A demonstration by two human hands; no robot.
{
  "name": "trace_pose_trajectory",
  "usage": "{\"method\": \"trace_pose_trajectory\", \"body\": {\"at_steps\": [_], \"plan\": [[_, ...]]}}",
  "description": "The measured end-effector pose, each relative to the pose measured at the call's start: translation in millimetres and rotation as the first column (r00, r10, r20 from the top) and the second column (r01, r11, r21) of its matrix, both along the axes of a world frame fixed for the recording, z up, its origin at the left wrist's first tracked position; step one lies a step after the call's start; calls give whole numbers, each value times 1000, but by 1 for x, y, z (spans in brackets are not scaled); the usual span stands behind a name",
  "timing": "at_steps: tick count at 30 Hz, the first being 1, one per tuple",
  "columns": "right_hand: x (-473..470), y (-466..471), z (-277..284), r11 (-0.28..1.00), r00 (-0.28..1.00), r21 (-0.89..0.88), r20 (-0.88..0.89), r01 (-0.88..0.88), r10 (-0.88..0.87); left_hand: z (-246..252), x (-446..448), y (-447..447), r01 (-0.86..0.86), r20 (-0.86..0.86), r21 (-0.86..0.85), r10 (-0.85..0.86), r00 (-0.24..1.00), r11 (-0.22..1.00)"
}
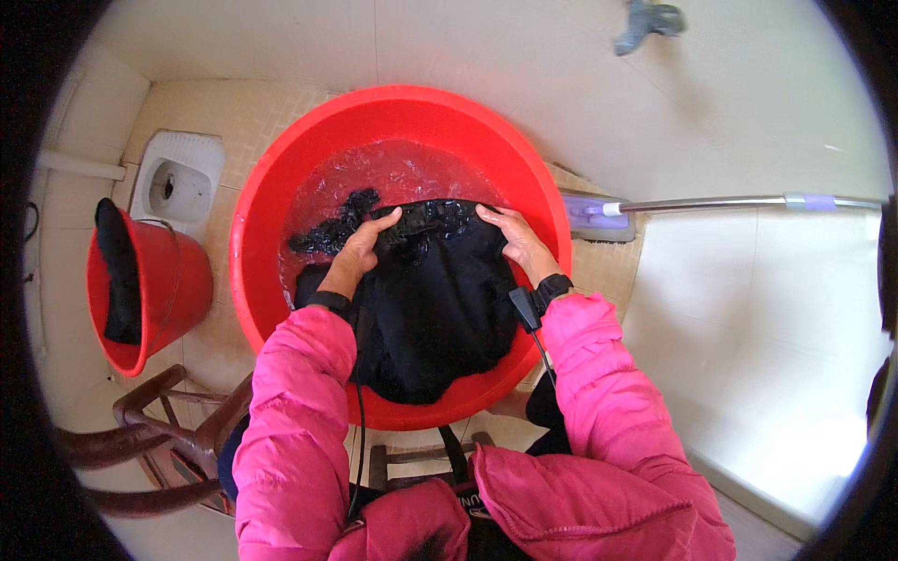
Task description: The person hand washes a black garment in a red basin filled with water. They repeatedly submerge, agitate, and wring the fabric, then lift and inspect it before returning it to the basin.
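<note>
A wet black garment (442, 308) hangs from both my hands over a large red plastic basin (259, 203). My left hand (362, 245) pinches its upper edge at the left, thumb on top. At the right end of that edge, my right hand (515, 237) grips the cloth the same way. The edge is stretched between them, and the lower cloth drapes towards me over the basin's near side. Water (428, 168) fills the basin's bottom, with more dark, wet cloth (330, 228) in it at the left. What the garment is, I cannot tell.
At the left stands a red bucket (175, 280) with black cloth (121, 280) over its rim. Behind it is a squat toilet (179, 175). A brown wooden chair (175, 428) is at lower left. A flat mop (596, 214) rests right of the basin; a tap (645, 26) juts from the wall.
</note>
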State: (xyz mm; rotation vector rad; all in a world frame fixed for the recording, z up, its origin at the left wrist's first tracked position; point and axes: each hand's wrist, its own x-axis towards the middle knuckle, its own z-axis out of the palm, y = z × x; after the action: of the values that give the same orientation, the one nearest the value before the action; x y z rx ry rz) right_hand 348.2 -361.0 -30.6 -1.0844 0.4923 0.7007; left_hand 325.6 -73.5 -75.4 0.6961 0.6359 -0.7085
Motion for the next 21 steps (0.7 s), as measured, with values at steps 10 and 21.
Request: {"method": "trace_pose_trajectory", "body": {"at_steps": [10, 21], "plan": [[-86, 2, 135, 993, 999, 107, 16, -40, 39, 157, -83, -1, -80, 15, -17, 80, 997, 997], [-217, 21, 243, 963, 981, 225, 154, -151, 118, 287, -237, 34, -130, -1, -65, 130, 992, 989]]}}
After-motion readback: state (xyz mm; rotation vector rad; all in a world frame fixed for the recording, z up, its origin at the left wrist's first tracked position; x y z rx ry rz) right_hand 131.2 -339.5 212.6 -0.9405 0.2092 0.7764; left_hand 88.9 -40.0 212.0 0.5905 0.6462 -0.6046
